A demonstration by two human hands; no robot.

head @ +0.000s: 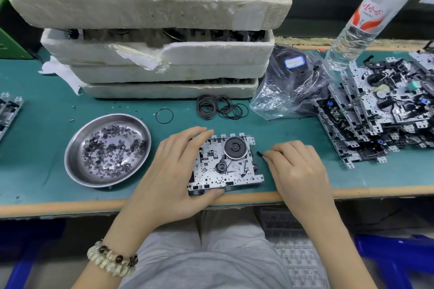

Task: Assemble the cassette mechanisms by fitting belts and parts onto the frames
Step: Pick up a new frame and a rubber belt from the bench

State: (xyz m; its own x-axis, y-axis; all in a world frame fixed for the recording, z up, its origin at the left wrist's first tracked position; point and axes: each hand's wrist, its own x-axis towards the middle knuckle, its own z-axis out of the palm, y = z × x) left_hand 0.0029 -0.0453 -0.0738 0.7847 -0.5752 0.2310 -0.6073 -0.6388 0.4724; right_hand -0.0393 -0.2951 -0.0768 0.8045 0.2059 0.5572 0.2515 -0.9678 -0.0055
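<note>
I am sitting at a bench covered with a green mat [47,105], its wooden edge just above my lap. My left hand [175,171] clamps the mechanism frame [225,166] at the near edge of the mat, fingers curled over its far left corner and thumb pressed against its near rim. A large flywheel [234,148] sits on the frame, with a small pulley [221,166] just near of it. My right hand [298,169] rests on the mat just right of the frame, its fingers curled and pinching a small black piece [259,153]. Only the tip pokes out, so I cannot tell what it is.

Left of my hands is a steel dish [75,162] scattered with tiny washers [110,150]. Beyond the frame lies one loose belt [164,115], and right of it a heap of belts [220,108]. A crumpled plastic bag [288,87] hides dark contents. At far right a pile of frames [380,119] runs off the edge, with a water bottle [359,23] behind it. Stacked foam trays [152,61] fill the far side, and the black parts in them are hard to make out. Another mechanism [9,105] is cut off at the left.
</note>
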